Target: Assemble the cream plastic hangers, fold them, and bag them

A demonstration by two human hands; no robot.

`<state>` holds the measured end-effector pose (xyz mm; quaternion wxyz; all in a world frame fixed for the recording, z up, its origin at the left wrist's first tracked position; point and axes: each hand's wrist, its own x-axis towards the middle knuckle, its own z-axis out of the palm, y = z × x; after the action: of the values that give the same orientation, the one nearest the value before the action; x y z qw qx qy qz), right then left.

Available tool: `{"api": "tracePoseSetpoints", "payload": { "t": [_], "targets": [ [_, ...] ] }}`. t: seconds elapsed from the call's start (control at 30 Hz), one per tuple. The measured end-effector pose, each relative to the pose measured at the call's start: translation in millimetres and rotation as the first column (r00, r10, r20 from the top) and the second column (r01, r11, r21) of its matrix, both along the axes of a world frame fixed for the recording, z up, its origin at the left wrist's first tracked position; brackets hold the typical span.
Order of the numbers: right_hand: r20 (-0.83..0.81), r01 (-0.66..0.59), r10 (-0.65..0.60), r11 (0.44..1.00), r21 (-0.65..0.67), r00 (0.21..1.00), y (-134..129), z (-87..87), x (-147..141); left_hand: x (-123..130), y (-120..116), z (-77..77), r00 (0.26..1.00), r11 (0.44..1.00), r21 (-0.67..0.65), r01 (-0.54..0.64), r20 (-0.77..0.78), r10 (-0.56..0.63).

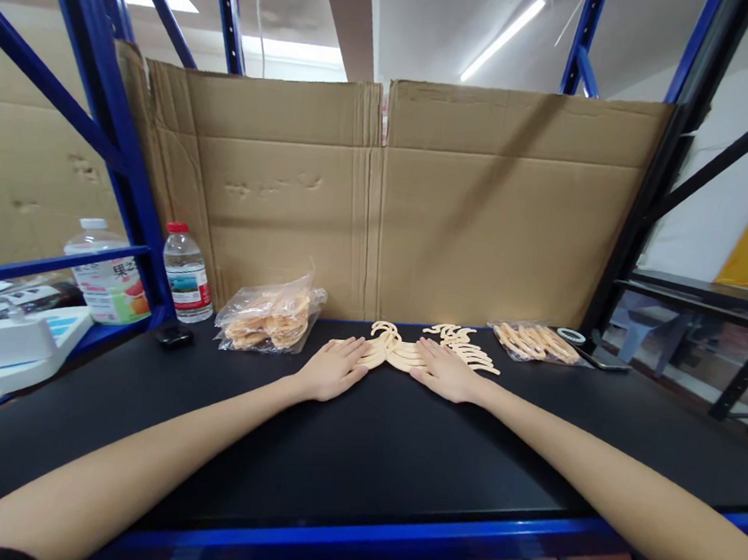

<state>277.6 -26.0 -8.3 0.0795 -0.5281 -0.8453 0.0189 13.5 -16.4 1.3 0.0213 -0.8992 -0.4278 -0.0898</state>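
Observation:
A fanned group of cream-coloured curved strips (388,349) lies on the black tabletop (355,456) in front of me. My left hand (333,368) rests palm down over its left end, fingers stretched out and lying flat. Over the right end lies my right hand (445,371), also flat with the fingers extended. The strips cross or bunch up in the middle between the hands, and their outer ends are hidden under them. Just beyond my right hand, more loose curved strips (473,353) lie in a row. What the strips are made of I cannot tell.
Clear plastic bags of similar pieces lie left (269,318) and right (534,342). A red-capped bottle (187,278) and a black object (174,336) stand at left. At right are a white ring (570,336) and a phone-like slab (608,361). Cardboard (486,229) walls the back.

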Motion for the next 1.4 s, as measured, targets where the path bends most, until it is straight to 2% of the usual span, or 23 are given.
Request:
{"api": "tracePoseSetpoints", "payload": {
  "t": [0.2, 0.47, 0.87, 1.4],
  "targets": [
    [0.003, -0.019, 0.019, 1.000, 0.008, 1.000, -3, 1.9, 1, 0, -6, 1.8, 0.999, 0.999, 0.031, -0.013, 0.046, 0.012],
    [-0.005, -0.037, 0.037, 0.999, 0.024, 0.999, 4, -4.3, 4, 1, -11, 2.2, 0.996, 0.995, 0.097, -0.037, 0.090, 0.029],
    [0.004, -0.007, 0.007, 0.999, 0.031, 1.000, 4, -7.7, 12, -3, -3, -4.8, 0.990, 0.987, 0.155, 0.044, 0.122, -0.064],
    [0.014, -0.028, 0.028, 0.999, 0.039, 1.000, 6, -4.7, 14, -3, -5, -1.7, 0.980, 0.982, 0.184, 0.050, 0.179, -0.083]
  ]
}}
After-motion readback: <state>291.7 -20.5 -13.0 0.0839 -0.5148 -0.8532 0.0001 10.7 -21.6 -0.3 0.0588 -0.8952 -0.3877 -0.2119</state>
